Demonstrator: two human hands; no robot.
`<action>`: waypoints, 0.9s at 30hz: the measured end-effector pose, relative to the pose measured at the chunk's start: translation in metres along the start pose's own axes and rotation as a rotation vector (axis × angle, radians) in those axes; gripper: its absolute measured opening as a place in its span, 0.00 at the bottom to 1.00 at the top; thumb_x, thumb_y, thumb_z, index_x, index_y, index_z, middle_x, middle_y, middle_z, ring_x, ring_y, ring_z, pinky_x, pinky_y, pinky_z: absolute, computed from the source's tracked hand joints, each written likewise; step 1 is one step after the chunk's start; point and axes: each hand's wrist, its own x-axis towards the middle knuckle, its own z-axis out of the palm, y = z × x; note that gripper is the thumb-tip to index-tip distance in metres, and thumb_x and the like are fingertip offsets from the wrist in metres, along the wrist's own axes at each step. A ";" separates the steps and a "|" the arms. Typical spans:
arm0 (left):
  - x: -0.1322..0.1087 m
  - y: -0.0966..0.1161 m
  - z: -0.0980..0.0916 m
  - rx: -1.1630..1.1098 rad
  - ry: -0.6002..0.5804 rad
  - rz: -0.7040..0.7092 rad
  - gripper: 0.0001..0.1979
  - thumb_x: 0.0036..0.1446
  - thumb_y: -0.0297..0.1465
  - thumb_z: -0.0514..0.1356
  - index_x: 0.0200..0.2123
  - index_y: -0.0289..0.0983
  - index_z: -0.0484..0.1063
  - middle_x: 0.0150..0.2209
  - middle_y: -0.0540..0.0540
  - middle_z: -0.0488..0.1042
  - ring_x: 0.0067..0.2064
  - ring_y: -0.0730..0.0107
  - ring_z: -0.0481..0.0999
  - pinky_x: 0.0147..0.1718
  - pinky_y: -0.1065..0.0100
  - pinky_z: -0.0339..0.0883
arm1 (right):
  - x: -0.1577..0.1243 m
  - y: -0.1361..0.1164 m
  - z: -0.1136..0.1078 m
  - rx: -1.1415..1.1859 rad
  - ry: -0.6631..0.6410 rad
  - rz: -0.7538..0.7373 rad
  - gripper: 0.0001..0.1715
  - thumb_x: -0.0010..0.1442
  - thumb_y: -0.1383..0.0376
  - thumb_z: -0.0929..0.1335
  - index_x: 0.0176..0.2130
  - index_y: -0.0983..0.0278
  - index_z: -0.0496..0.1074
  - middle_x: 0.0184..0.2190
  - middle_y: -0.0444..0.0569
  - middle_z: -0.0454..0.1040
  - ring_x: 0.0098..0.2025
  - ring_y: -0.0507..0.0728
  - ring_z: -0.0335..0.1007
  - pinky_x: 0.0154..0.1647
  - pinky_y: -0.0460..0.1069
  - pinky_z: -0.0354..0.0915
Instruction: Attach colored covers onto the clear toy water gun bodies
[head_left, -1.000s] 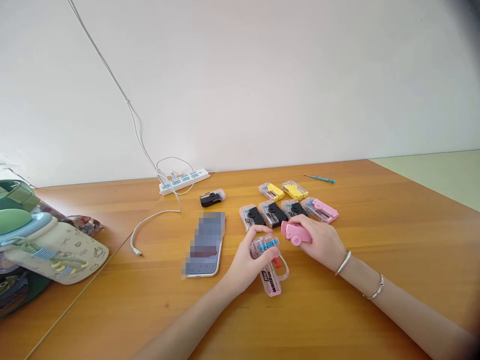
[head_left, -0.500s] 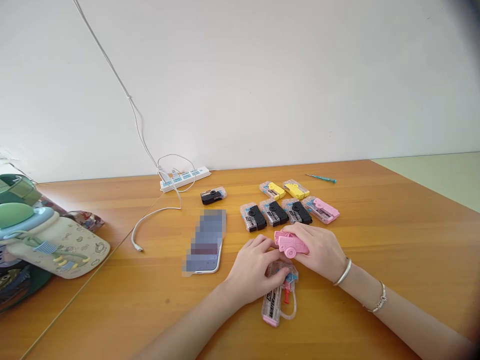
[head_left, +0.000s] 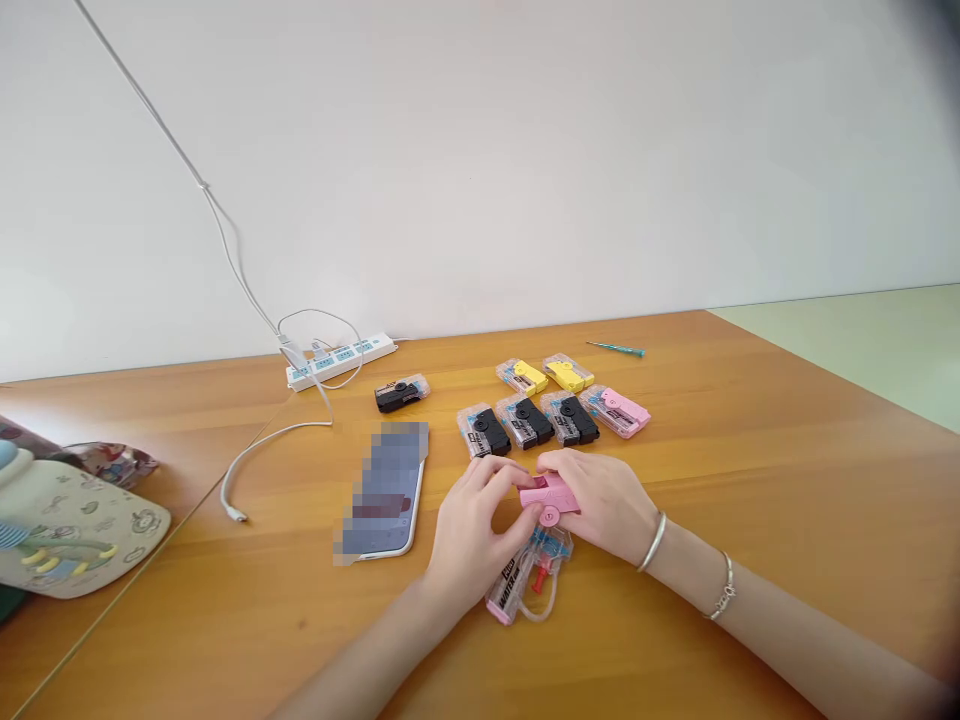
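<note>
My right hand (head_left: 611, 500) grips a pink plastic casing (head_left: 553, 494) with a round boss on its side. At the casing's left end, my left hand (head_left: 478, 525) has its thumb and fingertips closed on the edge. Below them on the table lies a clear toy water gun (head_left: 512, 588) with a red trigger, blue inner parts and a pink base, partly covered by my left hand. Beyond my hands sit several folded water guns: black ones (head_left: 530, 422), two yellow ones (head_left: 568, 374) and a pink one (head_left: 618, 411).
A phone (head_left: 384, 490) lies left of my hands, with another black water gun (head_left: 401, 394) behind it. A white power strip (head_left: 341, 362) and its cable (head_left: 274, 432) are near the wall. A teal screwdriver (head_left: 616, 348) lies at the back; a patterned bottle (head_left: 82, 525) is far left.
My left hand has moved up from the clear water gun to the pink casing and now pinches its end. The whole view has shifted, moving the scene leftward.
</note>
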 end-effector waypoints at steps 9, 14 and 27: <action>0.005 -0.003 -0.001 -0.167 -0.058 -0.182 0.09 0.60 0.33 0.51 0.32 0.39 0.70 0.37 0.48 0.72 0.40 0.66 0.70 0.39 0.68 0.63 | 0.002 0.001 -0.008 0.028 -0.039 0.098 0.18 0.54 0.68 0.66 0.46 0.62 0.61 0.40 0.49 0.72 0.41 0.57 0.70 0.35 0.48 0.65; 0.005 -0.001 -0.001 -0.271 -0.053 -0.209 0.09 0.57 0.34 0.55 0.27 0.38 0.69 0.35 0.49 0.74 0.39 0.66 0.71 0.39 0.69 0.63 | 0.002 0.007 -0.008 0.005 0.155 0.196 0.12 0.54 0.67 0.65 0.40 0.62 0.61 0.34 0.47 0.71 0.36 0.55 0.70 0.29 0.46 0.63; 0.005 -0.007 0.004 -0.579 -0.067 -0.263 0.15 0.60 0.39 0.52 0.38 0.35 0.73 0.39 0.46 0.76 0.42 0.64 0.72 0.43 0.68 0.66 | 0.001 -0.007 -0.006 0.061 0.034 0.015 0.08 0.56 0.70 0.62 0.38 0.62 0.64 0.37 0.49 0.73 0.38 0.56 0.69 0.34 0.48 0.63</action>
